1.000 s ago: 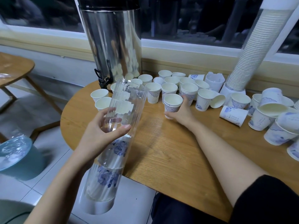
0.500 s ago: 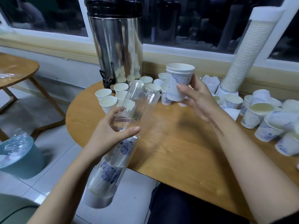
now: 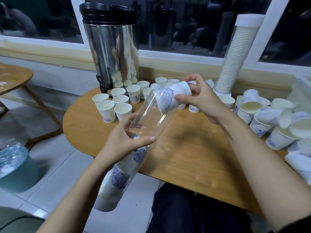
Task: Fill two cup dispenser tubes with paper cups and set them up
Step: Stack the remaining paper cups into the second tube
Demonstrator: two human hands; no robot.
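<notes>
- Over near-left edge of table (image 3: 185,157), your L hand (image 3: 124,142) grips tilted clear dispenser tube (image 3: 148,118).
- Your R hand (image 3: 200,100) pinches paper cup (image 3: 171,98), partly inside tube's far mouth.

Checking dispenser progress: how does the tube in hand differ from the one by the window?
Held tube is only part-filled, upper half clear; window tube is packed to its white cap. Held tube is tilted in the left hand, right hand feeding a cup into its open mouth; window tube stands on the table. Both clear plastic.
</notes>
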